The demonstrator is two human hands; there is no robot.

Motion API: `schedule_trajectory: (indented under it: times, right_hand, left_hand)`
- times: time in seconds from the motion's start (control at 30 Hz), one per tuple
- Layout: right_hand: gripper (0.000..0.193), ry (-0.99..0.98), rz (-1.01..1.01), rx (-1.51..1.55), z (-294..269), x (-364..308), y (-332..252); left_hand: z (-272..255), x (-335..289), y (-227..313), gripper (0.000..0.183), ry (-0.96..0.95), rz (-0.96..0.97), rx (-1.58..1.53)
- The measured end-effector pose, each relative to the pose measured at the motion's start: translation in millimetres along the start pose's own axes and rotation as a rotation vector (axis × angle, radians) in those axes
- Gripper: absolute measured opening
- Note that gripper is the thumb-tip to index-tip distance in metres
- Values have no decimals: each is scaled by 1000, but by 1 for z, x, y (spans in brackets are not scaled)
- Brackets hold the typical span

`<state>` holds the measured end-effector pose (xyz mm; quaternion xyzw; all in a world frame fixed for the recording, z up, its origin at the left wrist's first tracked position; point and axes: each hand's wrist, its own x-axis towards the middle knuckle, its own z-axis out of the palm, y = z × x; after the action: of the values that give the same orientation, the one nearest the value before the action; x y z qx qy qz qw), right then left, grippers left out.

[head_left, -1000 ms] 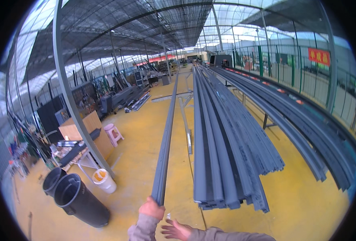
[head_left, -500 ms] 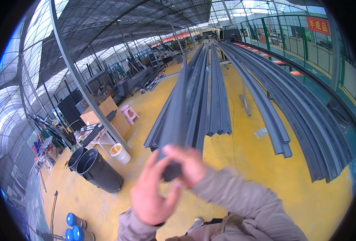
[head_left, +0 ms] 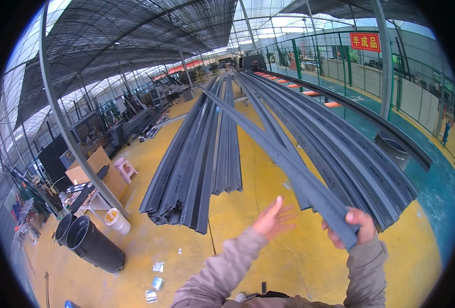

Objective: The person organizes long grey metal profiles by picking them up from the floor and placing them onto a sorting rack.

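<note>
Head view: a long dark grey profile bar (head_left: 289,167) is being held near its close end by the right hand (head_left: 358,228), whose fingers are being wrapped around the bar's sides, with the end protruding a little below the grip. The left hand (head_left: 276,219) is being held wide, fingers spread, apart from the bar and to its left; nothing is being grasped by it. The bar is being slanted across the gap between the left stack of profiles (head_left: 181,185) and the right stack of profiles (head_left: 335,154), its far end being directed toward the far part of the left stack; whether it is being supported there cannot be told. Part of the right stack is being covered from view by its close end, and the yellow floor (head_left: 150,251) is being left visible beneath. Judging by its length and slim section, the bar is likely being kept stiff across its width but is probably prone to flexing and swinging along its length, with smooth faces perhaps offering a slippery hold. A grip around both side faces just behind the end is being favoured, ideally being balanced by a second hold farther along, with any sharp end edges being avoided.
</note>
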<state>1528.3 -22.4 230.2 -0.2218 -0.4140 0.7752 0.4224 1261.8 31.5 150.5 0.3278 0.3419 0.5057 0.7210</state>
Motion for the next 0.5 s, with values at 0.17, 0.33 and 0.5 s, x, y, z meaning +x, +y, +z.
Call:
schedule_trajectory:
  times: [0.17,0.33,0.5]
  right_hand:
    - [65,146,-22,142,-19,-1,15]
    - [70,360,-192,90,-46,5,-1]
    - [76,323,-69,102,-81,-18,45]
  left_hand:
    - [70,56,5,58,-87,210,-340]
    - [88,111,10,45,79,265,-430]
    - [59,116,-31,50,-24,306,-281]
